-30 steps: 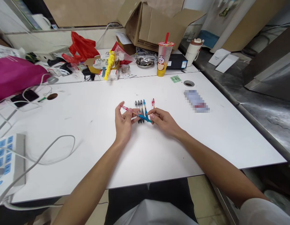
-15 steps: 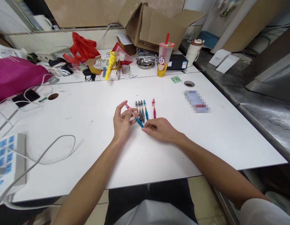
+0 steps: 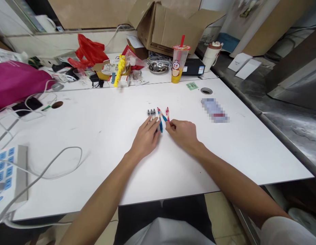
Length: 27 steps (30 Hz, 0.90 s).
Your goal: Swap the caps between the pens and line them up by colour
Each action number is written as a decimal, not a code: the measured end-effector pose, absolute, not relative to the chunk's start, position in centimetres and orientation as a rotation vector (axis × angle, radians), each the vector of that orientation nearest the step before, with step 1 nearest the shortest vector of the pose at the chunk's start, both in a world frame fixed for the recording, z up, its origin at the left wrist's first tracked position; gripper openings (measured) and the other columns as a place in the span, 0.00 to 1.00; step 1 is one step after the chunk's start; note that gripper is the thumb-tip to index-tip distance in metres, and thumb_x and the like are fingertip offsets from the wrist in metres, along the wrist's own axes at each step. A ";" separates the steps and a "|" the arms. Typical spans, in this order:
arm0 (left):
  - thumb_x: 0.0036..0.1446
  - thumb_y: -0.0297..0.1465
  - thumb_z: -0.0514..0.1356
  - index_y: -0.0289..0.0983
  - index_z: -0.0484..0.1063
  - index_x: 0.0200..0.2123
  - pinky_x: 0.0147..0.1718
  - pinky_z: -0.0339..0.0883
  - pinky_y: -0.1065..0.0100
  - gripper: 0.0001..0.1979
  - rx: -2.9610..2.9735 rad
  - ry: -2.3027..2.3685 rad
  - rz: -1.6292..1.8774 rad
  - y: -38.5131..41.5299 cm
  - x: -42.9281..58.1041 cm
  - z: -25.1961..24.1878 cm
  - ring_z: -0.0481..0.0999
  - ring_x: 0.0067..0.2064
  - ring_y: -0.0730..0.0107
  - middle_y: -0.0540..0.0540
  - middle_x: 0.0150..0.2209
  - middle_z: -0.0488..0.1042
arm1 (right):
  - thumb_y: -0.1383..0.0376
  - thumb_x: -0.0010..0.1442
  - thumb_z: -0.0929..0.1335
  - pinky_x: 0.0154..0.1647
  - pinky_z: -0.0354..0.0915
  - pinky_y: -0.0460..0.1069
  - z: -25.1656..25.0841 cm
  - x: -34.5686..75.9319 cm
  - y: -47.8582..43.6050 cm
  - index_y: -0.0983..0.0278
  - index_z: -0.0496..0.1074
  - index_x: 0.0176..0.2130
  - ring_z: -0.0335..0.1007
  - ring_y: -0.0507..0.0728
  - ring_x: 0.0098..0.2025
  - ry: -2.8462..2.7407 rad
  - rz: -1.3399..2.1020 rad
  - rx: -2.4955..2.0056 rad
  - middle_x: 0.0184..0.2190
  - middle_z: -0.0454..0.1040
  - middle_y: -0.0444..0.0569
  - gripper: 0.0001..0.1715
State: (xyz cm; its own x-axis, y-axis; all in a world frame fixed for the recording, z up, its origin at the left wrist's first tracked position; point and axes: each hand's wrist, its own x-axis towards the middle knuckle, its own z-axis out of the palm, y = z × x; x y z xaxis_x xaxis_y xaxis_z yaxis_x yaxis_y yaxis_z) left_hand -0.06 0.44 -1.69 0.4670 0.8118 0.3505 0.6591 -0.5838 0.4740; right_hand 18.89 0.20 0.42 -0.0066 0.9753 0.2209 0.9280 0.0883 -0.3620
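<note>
While both forearms reach in from the near edge of the white bench (image 3: pixel 71 143), the hands close in on a short row of pens lying on it, their long axes running roughly away from the person. The left hand (image 3: pixel 145 139) lies palm down with its fingers extended and slightly spread, its fingertips (image 3: pixel 155 126) over the lower ends of two dark pens (image 3: pixel 151 115), which lie side by side; it seems to hold nothing. The right hand (image 3: pixel 183 133) is loosely curled, its forearm slanting in from the lower right, and its fingertips (image 3: pixel 169 126) are at the lower end of a red pen (image 3: pixel 167 114); at this size, it is hard to say whether they grip the pen or only touch it.

Between the hands lies a blue pen (image 3: pixel 160 125), nearly in line with the others, with a second blue pen (image 3: pixel 163 117) slanting across its upper end. The left hand is nearer the dark pens, the right nearer the red one.

Farther along the bench stand a plastic drink cup with a red straw (image 3: pixel 178 63) and an open cardboard box (image 3: pixel 168 30).
</note>
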 end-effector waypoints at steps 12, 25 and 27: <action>0.70 0.29 0.53 0.37 0.70 0.62 0.68 0.56 0.42 0.19 2.687 1.303 0.609 0.8 0.6 -2.4 0.60 0.71 0.49 0.39 0.64 0.72 | 0.56 0.70 0.59 0.28 0.43 0.50 -0.1 18.8 0.2 0.62 0.72 0.30 0.68 0.54 0.26 -2.258 0.106 -1.885 0.28 0.79 0.48 0.23; 0.69 0.31 0.54 0.36 0.61 0.68 0.68 0.54 0.43 0.25 2.600 1.343 0.598 0.6 0.8 -1.9 0.58 0.72 0.49 0.41 0.67 0.68 | 0.53 0.73 0.55 0.29 0.44 0.52 0.3 18.5 -0.2 0.62 0.74 0.38 0.72 0.58 0.29 -2.350 0.097 -1.885 0.31 0.80 0.51 0.26; 0.69 0.33 0.55 0.37 0.59 0.69 0.69 0.53 0.43 0.27 2.587 1.346 0.589 0.6 0.9 -1.9 0.57 0.73 0.49 0.40 0.67 0.68 | 0.55 0.73 0.56 0.29 0.46 0.51 0.5 18.9 0.1 0.62 0.73 0.37 0.71 0.57 0.30 -2.284 0.116 -1.920 0.31 0.80 0.51 0.24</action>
